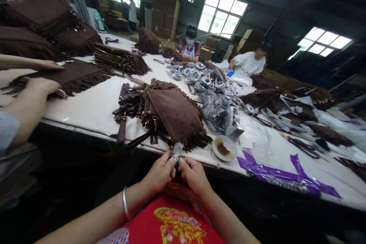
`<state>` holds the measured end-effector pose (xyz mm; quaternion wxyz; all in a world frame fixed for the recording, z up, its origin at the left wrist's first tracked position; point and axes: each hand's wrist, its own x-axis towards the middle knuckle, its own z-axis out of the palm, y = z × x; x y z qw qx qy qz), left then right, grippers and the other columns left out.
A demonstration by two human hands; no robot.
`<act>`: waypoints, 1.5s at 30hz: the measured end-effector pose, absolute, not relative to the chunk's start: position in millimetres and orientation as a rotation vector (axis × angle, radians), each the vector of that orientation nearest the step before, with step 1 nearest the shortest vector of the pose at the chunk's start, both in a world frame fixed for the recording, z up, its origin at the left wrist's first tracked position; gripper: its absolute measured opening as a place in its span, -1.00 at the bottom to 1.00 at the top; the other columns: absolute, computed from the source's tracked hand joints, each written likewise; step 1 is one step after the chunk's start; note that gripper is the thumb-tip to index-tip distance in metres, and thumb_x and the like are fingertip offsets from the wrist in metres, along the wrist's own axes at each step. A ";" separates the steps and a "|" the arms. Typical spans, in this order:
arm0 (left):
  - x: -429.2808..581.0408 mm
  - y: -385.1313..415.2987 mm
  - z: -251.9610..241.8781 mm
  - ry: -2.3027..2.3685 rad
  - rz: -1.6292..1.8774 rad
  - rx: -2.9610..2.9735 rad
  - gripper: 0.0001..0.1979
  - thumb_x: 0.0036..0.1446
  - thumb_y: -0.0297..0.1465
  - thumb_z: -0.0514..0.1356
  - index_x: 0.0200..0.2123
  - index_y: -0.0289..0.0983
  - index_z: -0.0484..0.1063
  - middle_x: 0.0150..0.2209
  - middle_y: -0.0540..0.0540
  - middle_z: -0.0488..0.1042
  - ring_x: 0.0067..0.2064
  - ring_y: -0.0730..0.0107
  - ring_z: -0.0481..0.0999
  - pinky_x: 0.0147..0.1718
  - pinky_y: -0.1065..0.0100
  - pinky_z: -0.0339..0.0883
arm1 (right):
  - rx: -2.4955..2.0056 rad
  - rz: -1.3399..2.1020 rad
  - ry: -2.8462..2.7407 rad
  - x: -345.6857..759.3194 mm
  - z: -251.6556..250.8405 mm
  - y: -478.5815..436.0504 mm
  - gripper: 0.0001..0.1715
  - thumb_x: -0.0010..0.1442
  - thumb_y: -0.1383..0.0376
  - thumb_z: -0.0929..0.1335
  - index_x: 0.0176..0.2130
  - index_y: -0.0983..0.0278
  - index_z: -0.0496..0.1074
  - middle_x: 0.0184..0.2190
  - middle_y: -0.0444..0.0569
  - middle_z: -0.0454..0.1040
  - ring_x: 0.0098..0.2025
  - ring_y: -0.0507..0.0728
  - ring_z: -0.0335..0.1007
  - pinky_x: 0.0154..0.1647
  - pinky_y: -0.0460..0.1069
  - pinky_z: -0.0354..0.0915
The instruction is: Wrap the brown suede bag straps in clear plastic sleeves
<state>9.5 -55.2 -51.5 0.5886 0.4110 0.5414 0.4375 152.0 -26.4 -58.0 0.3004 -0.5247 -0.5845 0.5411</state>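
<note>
My left hand is closed in a pinch on a small piece with clear plastic wrapping, held at the table's front edge. Right beside it, my right hand pinches the lower end of the same piece; fingers partly cover what it is. Just beyond lies a stack of brown fringed bags with gold zips. Dark straps with metal clips spread from its left side. To the right of the stack stands a white bowl with brown stuff inside.
At left, a co-worker's hands rest by a flat brown fringed piece. Wrapped strap coils heap mid-table. Purple tape runs along the front edge, near black-handled scissors. Two people sit opposite.
</note>
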 end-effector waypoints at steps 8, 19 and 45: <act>-2.6 -61.6 -41.0 1.326 0.951 1.265 -0.54 0.17 -0.21 0.07 0.08 -0.31 0.33 -0.47 -0.07 0.52 -0.44 0.32 0.49 -0.44 0.38 0.29 | -1.261 1.740 -1.186 148.8 -56.9 -30.2 -0.65 0.02 0.08 0.44 -0.41 0.34 0.46 -0.54 -0.11 0.45 -0.53 -0.01 0.28 -0.48 -0.11 0.19; -22.5 -53.1 -55.1 0.817 0.874 0.440 -0.55 0.14 -0.08 0.11 -0.20 -0.37 0.50 -0.37 -0.11 0.53 -0.45 0.46 0.48 -0.37 0.40 0.34 | -0.927 2.111 -0.571 133.5 -48.7 -40.5 -0.73 0.07 0.15 0.39 -0.27 0.26 0.36 -0.49 -0.15 0.39 -0.50 0.03 0.33 -0.41 -0.05 0.31; -2.8 -46.8 -65.6 0.709 1.020 0.354 -0.83 0.01 -0.35 0.26 -0.46 -0.37 0.47 -0.57 -0.05 0.46 -0.59 0.51 0.40 -0.56 0.46 0.29 | -0.647 2.389 -0.290 145.2 -62.4 -33.3 -0.79 0.18 0.22 0.33 -0.34 0.33 0.30 -0.63 -0.31 0.12 -0.73 -0.18 -0.14 -0.65 -0.19 -0.07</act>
